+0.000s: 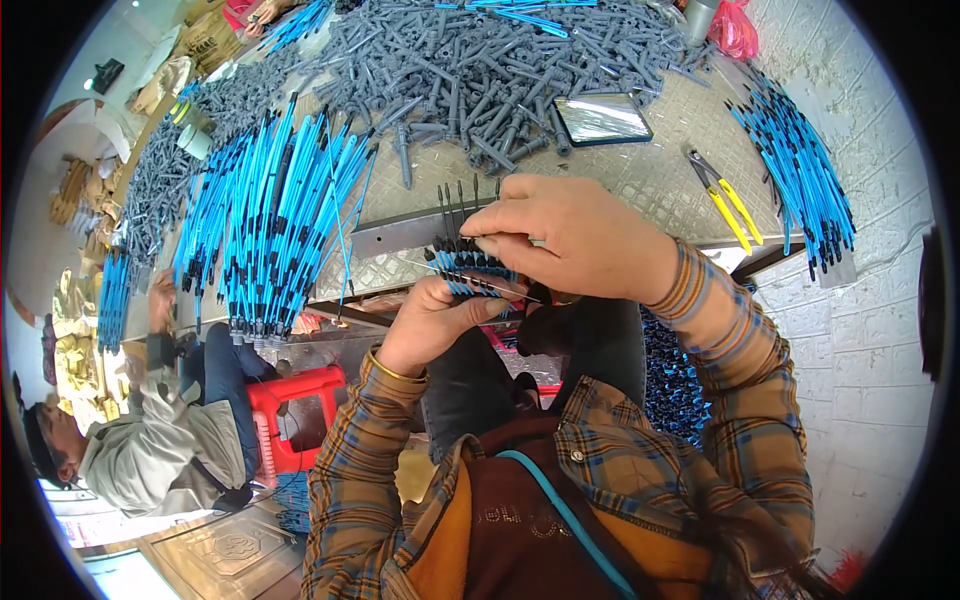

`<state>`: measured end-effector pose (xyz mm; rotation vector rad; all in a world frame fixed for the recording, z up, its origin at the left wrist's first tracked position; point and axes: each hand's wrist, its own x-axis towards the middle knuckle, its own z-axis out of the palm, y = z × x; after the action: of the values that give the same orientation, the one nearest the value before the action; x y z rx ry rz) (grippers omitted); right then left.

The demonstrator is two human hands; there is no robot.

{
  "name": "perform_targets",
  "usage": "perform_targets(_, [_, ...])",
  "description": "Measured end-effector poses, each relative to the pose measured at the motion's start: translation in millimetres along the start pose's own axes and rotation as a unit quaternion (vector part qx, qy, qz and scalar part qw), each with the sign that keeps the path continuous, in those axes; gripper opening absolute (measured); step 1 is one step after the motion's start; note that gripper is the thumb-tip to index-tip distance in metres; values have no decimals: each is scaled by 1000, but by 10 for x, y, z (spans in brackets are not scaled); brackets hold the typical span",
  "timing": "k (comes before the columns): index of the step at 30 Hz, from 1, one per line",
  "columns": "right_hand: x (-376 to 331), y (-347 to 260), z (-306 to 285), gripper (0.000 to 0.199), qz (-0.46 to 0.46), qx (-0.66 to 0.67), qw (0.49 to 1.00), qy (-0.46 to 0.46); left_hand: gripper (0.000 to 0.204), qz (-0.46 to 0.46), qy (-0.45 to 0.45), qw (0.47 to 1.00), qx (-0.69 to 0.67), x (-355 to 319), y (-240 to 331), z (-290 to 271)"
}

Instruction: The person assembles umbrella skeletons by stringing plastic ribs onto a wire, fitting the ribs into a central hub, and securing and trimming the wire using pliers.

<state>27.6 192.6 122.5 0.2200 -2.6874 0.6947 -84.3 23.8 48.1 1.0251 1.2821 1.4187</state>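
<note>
My left hand [425, 322] is wrapped round a bundle of blue rods with black ends [468, 260], held above my lap near the table's front edge. Several thin black sticks [450, 208] rise from the top of that bundle. Reaching across from the right, my right hand [570, 238] has thumb and fingers pinched together at the bundle's black tips. What sits between those fingertips is hidden. A thin light-coloured strand or strip [440, 268] crosses the bundle by my left thumb.
Grey plastic wall plugs [450, 75] lie heaped across the table [655, 185]. Blue rod bundles lie to the left [285, 220] and right [795, 165]. A dark-framed flat panel [603, 118] and yellow-handled pliers [728, 205] rest nearby. Another person [165, 450] sits left by a red stool [300, 405].
</note>
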Motion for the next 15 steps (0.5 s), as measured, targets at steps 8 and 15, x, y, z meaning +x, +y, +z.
perform_targets(8, [22, 63, 70, 20, -21, 80, 996, 29, 21, -23, -31, 999, 5, 40, 11, -28])
perform_targets(15, [28, 30, 100, 19, -22, 38, 999, 11, 21, -3, -38, 999, 15, 15, -19, -41])
